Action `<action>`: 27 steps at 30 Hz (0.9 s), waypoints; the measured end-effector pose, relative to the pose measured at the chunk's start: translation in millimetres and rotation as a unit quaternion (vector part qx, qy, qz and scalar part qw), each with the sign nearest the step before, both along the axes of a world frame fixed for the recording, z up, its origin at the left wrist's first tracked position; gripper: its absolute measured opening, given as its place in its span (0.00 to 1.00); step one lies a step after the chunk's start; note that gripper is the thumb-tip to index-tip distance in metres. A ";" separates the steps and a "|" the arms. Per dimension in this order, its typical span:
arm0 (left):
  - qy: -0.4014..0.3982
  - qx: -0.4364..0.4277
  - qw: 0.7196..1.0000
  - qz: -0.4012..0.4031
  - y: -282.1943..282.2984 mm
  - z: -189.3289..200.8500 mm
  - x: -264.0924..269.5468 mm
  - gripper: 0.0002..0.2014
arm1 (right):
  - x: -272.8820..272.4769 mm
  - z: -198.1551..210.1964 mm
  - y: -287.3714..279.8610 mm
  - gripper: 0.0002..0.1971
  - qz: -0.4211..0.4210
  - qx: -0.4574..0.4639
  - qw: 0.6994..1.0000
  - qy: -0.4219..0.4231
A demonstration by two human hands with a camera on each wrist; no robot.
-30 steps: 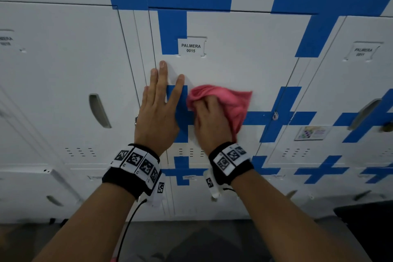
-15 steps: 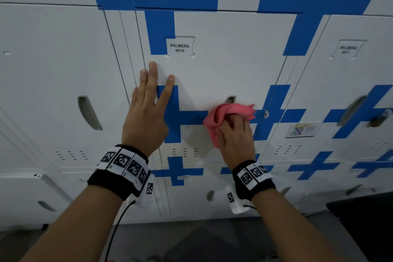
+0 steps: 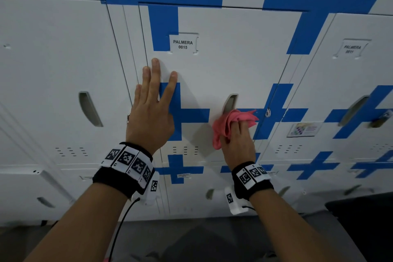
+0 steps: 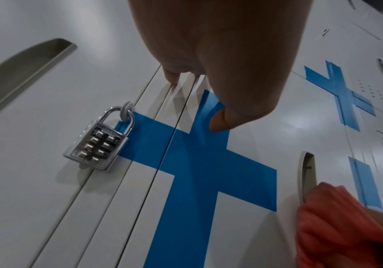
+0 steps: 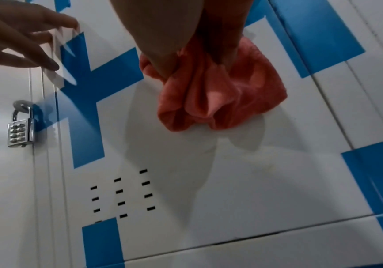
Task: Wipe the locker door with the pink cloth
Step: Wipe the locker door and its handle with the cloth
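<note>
The white locker door [image 3: 229, 66] carries blue tape crosses and a label reading PALMERA 0015. My left hand [image 3: 153, 100] lies flat on the door's left edge, fingers straight and spread [image 4: 220, 119]. My right hand [image 3: 238, 140] grips the bunched pink cloth [image 3: 231, 121] and presses it on the door just below the recessed handle [image 3: 230, 102]. From the right wrist the pink cloth [image 5: 220, 94] sits crumpled under my fingers against the white panel. The cloth [image 4: 337, 223] also shows at the lower right of the left wrist view.
A silver combination padlock [image 4: 96, 145] hangs on the neighbouring locker to the left, beside its grey handle [image 4: 23, 72]. Vent slots [image 5: 121, 194] lie below the cloth. More lockers run to the right [image 3: 348, 83] and below. A dark object [image 3: 365, 223] stands at the lower right.
My right hand has carried the cloth rightward and down across the door, uncovering the recessed handle. The left hand stays flat in the same spot.
</note>
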State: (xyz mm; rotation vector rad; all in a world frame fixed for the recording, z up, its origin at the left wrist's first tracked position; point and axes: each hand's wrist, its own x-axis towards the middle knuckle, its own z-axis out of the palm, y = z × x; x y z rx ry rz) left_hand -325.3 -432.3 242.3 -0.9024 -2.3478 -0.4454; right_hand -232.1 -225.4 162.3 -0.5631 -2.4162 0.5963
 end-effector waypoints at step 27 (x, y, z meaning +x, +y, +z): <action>0.013 -0.008 0.999 0.031 14.6 -7.9 2.4 0.47 | -35.0 -47.2 -62.8 0.19 0.095 0.041 0.993 -0.051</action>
